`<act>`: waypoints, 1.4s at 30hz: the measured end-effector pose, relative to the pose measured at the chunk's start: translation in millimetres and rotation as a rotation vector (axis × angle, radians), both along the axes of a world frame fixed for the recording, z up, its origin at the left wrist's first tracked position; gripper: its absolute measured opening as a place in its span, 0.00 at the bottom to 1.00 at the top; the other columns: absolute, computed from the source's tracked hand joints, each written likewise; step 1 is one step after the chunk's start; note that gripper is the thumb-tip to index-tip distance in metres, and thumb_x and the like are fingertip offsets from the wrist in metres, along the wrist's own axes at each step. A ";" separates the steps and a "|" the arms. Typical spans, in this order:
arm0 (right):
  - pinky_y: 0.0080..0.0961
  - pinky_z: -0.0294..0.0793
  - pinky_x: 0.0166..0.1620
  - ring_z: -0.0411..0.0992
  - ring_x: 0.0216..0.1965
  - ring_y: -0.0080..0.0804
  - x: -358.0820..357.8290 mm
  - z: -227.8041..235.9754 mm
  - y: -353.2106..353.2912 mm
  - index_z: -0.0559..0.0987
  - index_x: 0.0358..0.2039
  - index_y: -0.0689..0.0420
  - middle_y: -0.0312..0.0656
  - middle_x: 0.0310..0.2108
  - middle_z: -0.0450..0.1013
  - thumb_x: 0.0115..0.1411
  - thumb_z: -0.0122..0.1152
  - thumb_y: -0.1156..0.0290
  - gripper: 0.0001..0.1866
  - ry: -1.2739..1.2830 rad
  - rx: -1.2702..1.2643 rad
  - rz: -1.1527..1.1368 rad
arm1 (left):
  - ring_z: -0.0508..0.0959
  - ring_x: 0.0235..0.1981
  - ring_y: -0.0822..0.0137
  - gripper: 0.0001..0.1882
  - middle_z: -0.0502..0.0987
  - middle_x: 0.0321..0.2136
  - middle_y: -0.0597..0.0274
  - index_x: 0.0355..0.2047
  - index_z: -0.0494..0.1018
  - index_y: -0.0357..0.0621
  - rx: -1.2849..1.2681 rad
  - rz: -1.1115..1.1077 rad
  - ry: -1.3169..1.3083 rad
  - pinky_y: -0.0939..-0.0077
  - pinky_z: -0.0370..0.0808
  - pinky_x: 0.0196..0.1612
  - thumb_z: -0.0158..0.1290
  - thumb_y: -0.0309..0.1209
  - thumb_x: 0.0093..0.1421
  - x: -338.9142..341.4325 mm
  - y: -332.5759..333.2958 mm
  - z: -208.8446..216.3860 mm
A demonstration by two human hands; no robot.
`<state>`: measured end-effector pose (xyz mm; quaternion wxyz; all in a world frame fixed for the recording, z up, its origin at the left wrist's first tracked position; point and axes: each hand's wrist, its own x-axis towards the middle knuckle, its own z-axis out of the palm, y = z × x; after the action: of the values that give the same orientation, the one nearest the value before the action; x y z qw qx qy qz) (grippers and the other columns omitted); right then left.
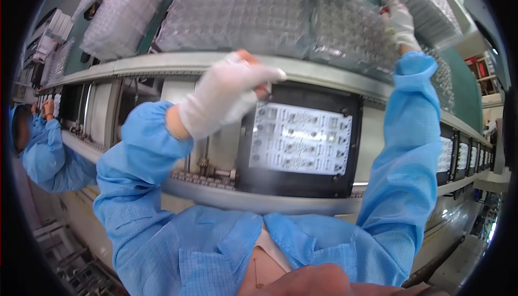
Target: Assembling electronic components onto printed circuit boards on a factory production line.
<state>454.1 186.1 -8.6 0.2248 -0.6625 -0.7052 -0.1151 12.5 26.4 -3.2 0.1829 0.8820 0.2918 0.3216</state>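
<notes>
My left hand [224,94], in a white glove with some bare fingertips, hovers over the upper left corner of a white circuit panel [300,139]. Its fingers are bent, with thumb and index close together; motion blur hides what they may hold. The panel, patterned with small dark parts, lies in a black carrier frame [256,181] on the conveyor in front of me. Far to the right, my right hand [401,25], gloved too, reaches to the clear plastic trays [350,26]. Its fingers curl downward there, and their tips are too small to make out.
More clear trays [237,15] are stacked behind the conveyor rail [313,72]. Further carriers with white panels [463,157] line the conveyor at right. A co-worker in a blue smock [51,150] works at the far left. A chain [202,180] runs along the near rail.
</notes>
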 end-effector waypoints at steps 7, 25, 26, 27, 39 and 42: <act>0.33 0.76 0.47 0.77 0.37 0.34 -74.8 5.2 -145.9 0.71 0.63 0.48 0.42 0.32 0.76 0.58 0.52 0.81 0.31 0.131 0.058 0.256 | 0.77 0.37 0.56 0.17 0.77 0.33 0.59 0.45 0.77 0.47 -0.019 -0.128 0.267 0.64 0.75 0.40 0.60 0.25 0.54 5.9 -97.0 -25.1; 0.33 0.76 0.41 0.78 0.32 0.39 -57.3 -51.9 -307.1 0.73 0.61 0.53 0.42 0.29 0.76 0.55 0.62 0.82 0.31 0.440 0.038 0.331 | 0.78 0.34 0.56 0.17 0.76 0.27 0.59 0.44 0.74 0.47 0.078 -0.130 0.578 0.63 0.74 0.40 0.56 0.23 0.53 56.2 -144.7 -31.0; 0.33 0.76 0.41 0.78 0.32 0.39 -56.4 -52.6 -307.5 0.73 0.61 0.53 0.42 0.29 0.76 0.55 0.62 0.82 0.31 0.447 0.037 0.326 | 0.78 0.35 0.56 0.17 0.77 0.28 0.58 0.45 0.74 0.47 0.084 -0.127 0.582 0.63 0.74 0.41 0.57 0.24 0.53 58.7 -144.9 -31.0; 0.33 0.76 0.41 0.77 0.32 0.39 -56.8 -52.5 -307.9 0.73 0.60 0.53 0.42 0.29 0.76 0.55 0.62 0.82 0.31 0.488 0.012 0.341 | 0.78 0.35 0.56 0.17 0.77 0.28 0.58 0.45 0.74 0.47 0.081 -0.134 0.587 0.63 0.74 0.41 0.57 0.24 0.53 60.8 -143.9 -31.1; 0.34 0.73 0.42 0.73 0.31 0.38 -69.8 -53.8 -313.5 0.74 0.60 0.51 0.40 0.28 0.75 0.53 0.62 0.82 0.32 0.517 -0.041 0.364 | 0.78 0.34 0.56 0.15 0.77 0.27 0.59 0.45 0.75 0.49 -0.004 -0.154 0.504 0.63 0.74 0.42 0.57 0.27 0.56 66.9 -125.9 -38.5; 0.31 0.73 0.40 0.72 0.29 0.33 -78.4 -53.3 -316.1 0.74 0.61 0.50 0.38 0.27 0.74 0.49 0.59 0.86 0.36 0.499 0.003 0.433 | 0.77 0.33 0.56 0.18 0.76 0.27 0.61 0.46 0.77 0.51 0.015 -0.193 0.528 0.65 0.74 0.40 0.58 0.24 0.53 65.6 -126.1 -40.3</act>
<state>375.6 -130.0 -61.9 0.4107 -0.5047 -0.7527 0.1003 78.1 -99.6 -43.4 0.1237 0.9604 0.2414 0.0638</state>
